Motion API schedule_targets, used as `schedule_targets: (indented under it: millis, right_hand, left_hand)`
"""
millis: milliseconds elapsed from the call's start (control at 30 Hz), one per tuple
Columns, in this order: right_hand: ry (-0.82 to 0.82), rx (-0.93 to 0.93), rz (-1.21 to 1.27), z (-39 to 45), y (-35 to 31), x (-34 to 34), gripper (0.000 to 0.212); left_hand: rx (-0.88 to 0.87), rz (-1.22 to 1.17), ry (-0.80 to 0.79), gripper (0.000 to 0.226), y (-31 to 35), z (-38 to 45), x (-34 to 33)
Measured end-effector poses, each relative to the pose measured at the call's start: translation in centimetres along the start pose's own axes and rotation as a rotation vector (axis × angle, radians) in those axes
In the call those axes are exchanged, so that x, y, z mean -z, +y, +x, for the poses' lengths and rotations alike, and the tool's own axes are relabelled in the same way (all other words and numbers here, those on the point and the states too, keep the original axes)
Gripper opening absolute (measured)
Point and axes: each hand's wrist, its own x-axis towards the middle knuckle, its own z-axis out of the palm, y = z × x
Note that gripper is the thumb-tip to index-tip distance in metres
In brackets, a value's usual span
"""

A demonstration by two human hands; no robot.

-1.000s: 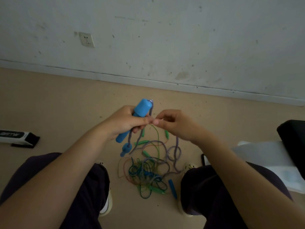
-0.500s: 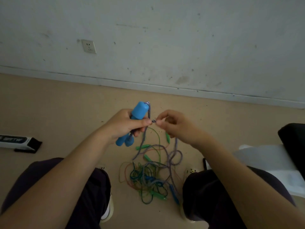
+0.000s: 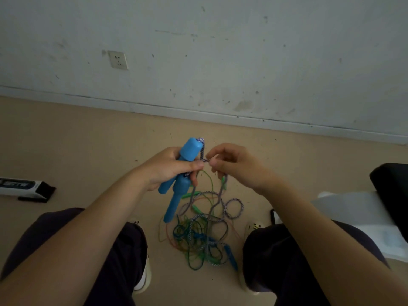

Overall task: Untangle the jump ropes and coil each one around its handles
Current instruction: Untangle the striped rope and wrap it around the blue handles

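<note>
The braided rope (image 3: 234, 208), light and limp, hangs below the right hand (image 3: 234, 166) pinching it beside the left hand (image 3: 170, 168), which grips the rigid blue handles (image 3: 183, 171), the firmer hold.

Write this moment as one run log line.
left hand: holds blue handles | right hand: pinches braided rope | pile: tangled on floor

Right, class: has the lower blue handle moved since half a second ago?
Yes. The wall socket keeps its place in view, while the lower blue handle now hangs further down from the left hand, toward the rope tangle.
</note>
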Motion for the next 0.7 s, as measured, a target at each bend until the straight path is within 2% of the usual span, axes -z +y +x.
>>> schedule_targets:
  millis: [67,133,233,367,433,567,633,700]
  right_hand:
    - [-0.015,0.028,-0.062,0.1,0.1,-0.7,0.003]
    - [0.044,0.043,-0.081,0.3,0.0,-0.7,0.004]
    - [0.155,0.028,0.082,0.3,-0.1,-0.2,0.008]
    - [0.215,-0.051,0.424,-0.1,-0.8,-0.1,0.01]
    - [0.253,-0.094,0.499,0.1,-0.8,0.1,0.01]
    - [0.271,-0.057,0.279,0.5,-0.2,0.6,0.014]
    - [0.163,-0.015,0.194,0.3,-0.2,0.4,0.034]
    - [0.06,0.021,0.16,0.0,-0.4,-0.3,0.041]
  left_hand:
    - [0.013,-0.028,-0.034,0.016,-0.1,0.1,-0.2]
    - [0.031,-0.087,-0.054,0.02,-0.1,0.2,-0.2]
    - [0.06,-0.142,-0.091,0.034,0.1,0.1,-0.1]
    - [0.081,-0.154,-0.115,0.04,0.1,0.0,-0.1]
    - [0.085,-0.159,-0.094,0.041,-0.1,0.0,-0.1]
    - [0.089,-0.158,-0.131,0.039,-0.2,0.0,0.0]
    - [0.095,-0.131,-0.189,0.04,-0.2,-0.1,-0.2]
    - [0.098,-0.122,-0.247,0.039,-0.2,-0.2,-0.6]
